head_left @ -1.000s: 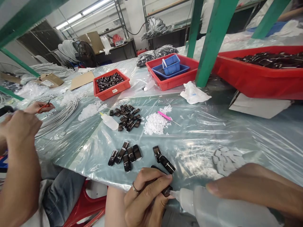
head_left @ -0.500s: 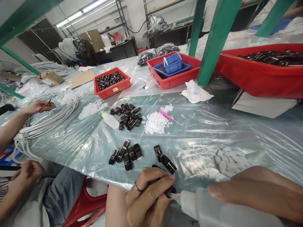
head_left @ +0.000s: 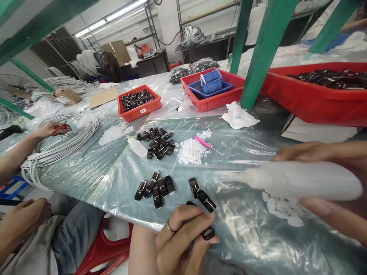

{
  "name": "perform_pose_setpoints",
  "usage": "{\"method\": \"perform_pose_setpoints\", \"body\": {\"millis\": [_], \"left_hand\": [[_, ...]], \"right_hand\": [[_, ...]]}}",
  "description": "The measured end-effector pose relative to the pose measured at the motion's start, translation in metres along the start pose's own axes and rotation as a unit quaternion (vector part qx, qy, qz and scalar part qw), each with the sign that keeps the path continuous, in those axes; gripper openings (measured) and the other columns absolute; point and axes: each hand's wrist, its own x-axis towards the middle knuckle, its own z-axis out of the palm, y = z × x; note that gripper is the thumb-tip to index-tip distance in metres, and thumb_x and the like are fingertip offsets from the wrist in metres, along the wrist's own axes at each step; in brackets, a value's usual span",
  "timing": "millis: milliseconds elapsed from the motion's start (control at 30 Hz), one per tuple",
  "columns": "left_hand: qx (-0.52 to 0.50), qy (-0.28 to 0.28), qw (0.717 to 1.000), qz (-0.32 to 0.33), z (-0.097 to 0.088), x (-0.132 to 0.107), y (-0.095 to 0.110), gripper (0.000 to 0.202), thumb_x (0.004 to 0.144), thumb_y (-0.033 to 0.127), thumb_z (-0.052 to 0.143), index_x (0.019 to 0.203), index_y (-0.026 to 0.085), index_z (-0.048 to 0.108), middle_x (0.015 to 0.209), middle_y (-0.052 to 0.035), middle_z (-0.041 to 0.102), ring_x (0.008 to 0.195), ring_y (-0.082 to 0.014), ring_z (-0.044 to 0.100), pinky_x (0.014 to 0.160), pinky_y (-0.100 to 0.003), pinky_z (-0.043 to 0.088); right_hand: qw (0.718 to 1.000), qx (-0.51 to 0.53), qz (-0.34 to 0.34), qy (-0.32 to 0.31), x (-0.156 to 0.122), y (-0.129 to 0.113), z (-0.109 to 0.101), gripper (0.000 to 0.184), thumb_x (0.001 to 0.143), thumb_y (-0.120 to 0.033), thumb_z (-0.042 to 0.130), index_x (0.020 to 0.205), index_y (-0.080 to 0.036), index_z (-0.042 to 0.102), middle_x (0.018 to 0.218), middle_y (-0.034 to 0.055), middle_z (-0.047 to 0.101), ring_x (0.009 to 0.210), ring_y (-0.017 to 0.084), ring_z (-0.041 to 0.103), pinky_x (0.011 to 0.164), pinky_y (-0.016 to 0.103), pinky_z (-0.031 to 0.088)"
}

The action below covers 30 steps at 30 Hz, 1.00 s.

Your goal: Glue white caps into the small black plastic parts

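My left hand (head_left: 183, 240), with a ring on one finger, is closed round a small black shell piece (head_left: 207, 232) at the near edge of the plastic-covered table (head_left: 252, 152). My right hand (head_left: 329, 183) grips a translucent white squeeze bottle (head_left: 304, 179), held sideways above the table with its nozzle pointing left, well clear of the black piece. Just beyond my left hand lie two black shells (head_left: 202, 194) and a row of several more (head_left: 155, 187). A small cluster of white pieces (head_left: 282, 212) lies under the bottle.
Mid-table lie a pile of black shells (head_left: 156, 142), a second squeeze bottle (head_left: 137, 146), white bits (head_left: 191, 150) and a pink tool (head_left: 203, 141). Red bins (head_left: 139, 101) (head_left: 213, 86) (head_left: 315, 91) stand behind. Green posts (head_left: 263, 53) rise at right. Another person's hands (head_left: 51, 129) handle grey cables (head_left: 60, 147) at left.
My right hand lifted the squeeze bottle up and away from the black piece, turning it sideways. My left hand stayed put. The other person's near hand dropped lower at left.
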Motion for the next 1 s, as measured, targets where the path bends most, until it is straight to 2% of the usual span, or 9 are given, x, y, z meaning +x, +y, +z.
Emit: {"method": "perform_pose_setpoints", "body": {"millis": [167,267,367,533,633,700,767,900,1000], "left_hand": [[-0.004,-0.052,0.998,0.022,-0.009,-0.005,-0.003,0.020,0.098,0.014,0.083,0.118,0.018,0.082,0.100,-0.0049,0.082,0.084,-0.0185,0.081,0.069,-0.021,0.068],[0.012,-0.046,0.999,0.012,-0.012,-0.004,-0.002,0.017,0.102,0.017,0.080,0.120,0.018,0.081,0.103,-0.0048,0.081,0.093,-0.0169,0.080,0.079,-0.019,0.066],[0.020,-0.046,0.999,0.013,-0.016,-0.004,-0.001,0.019,0.103,0.013,0.078,0.121,0.019,0.080,0.103,-0.0036,0.080,0.097,-0.0159,0.080,0.083,-0.018,0.065],[0.026,-0.058,0.998,0.010,-0.021,-0.006,-0.002,0.022,0.104,0.011,0.075,0.124,0.020,0.078,0.105,-0.0033,0.081,0.099,-0.0158,0.080,0.086,-0.018,0.065],[0.024,-0.058,0.998,-0.001,-0.019,-0.009,-0.001,0.020,0.106,0.013,0.074,0.124,0.021,0.078,0.106,-0.0027,0.082,0.100,-0.0157,0.079,0.088,-0.019,0.064],[0.022,-0.017,0.999,-0.023,-0.017,-0.012,0.000,0.015,0.109,0.018,0.072,0.121,0.023,0.080,0.105,-0.0019,0.081,0.101,-0.0156,0.078,0.090,-0.020,0.062],[0.026,0.012,0.999,-0.037,-0.017,-0.014,0.001,0.014,0.110,0.020,0.070,0.119,0.024,0.081,0.105,-0.0009,0.081,0.102,-0.0151,0.077,0.092,-0.020,0.061],[0.041,-0.046,0.998,-0.009,-0.021,-0.013,-0.001,0.019,0.108,0.014,0.072,0.123,0.023,0.079,0.107,-0.0010,0.082,0.103,-0.0146,0.079,0.093,-0.017,0.062],[0.042,-0.046,0.998,-0.014,-0.024,-0.011,-0.003,0.020,0.106,0.014,0.073,0.122,0.024,0.079,0.106,-0.0012,0.082,0.103,-0.0152,0.079,0.092,-0.017,0.064]], "right_hand": [[0.992,0.025,0.101,-0.069,0.028,0.011,0.010,0.035,0.080,-0.046,0.093,0.113,-0.038,0.082,0.104,0.0000,0.082,0.071,0.019,0.075,0.046,0.021,0.056],[0.986,0.028,0.148,-0.069,0.031,0.029,0.013,0.041,0.078,-0.049,0.093,0.113,-0.033,0.080,0.111,0.0027,0.084,0.099,0.027,0.081,0.075,0.029,0.068],[0.987,0.012,0.142,-0.080,0.033,0.051,0.015,0.051,0.079,-0.062,0.092,0.113,-0.029,0.073,0.119,0.0080,0.083,0.117,0.034,0.078,0.100,0.044,0.067],[0.984,-0.044,0.121,-0.126,0.037,0.068,0.008,0.059,0.080,-0.070,0.089,0.111,-0.027,0.063,0.113,0.0109,0.079,0.111,0.037,0.078,0.101,0.056,0.065],[0.988,-0.092,0.065,-0.103,0.039,0.051,-0.011,0.057,0.084,-0.059,0.089,0.122,-0.031,0.056,0.131,0.0093,0.067,0.126,0.036,0.068,0.108,0.054,0.058],[0.987,-0.116,0.016,-0.107,0.040,0.030,-0.025,0.045,0.089,-0.051,0.087,0.118,-0.033,0.058,0.124,0.0054,0.064,0.120,0.031,0.064,0.103,0.045,0.056],[0.971,-0.127,-0.009,-0.203,0.039,0.009,-0.033,0.022,0.097,-0.046,0.081,0.108,-0.033,0.067,0.110,0.0022,0.066,0.101,0.025,0.066,0.087,0.036,0.055],[0.863,-0.160,0.015,-0.478,0.036,-0.006,-0.031,0.010,0.107,-0.033,0.068,0.109,-0.032,0.078,0.110,0.0023,0.072,0.095,0.023,0.071,0.081,0.034,0.053],[0.851,-0.169,0.024,-0.497,0.036,-0.003,-0.025,0.018,0.110,-0.030,0.063,0.097,-0.027,0.075,0.103,0.0023,0.070,0.089,0.022,0.069,0.077,0.034,0.049]]}}
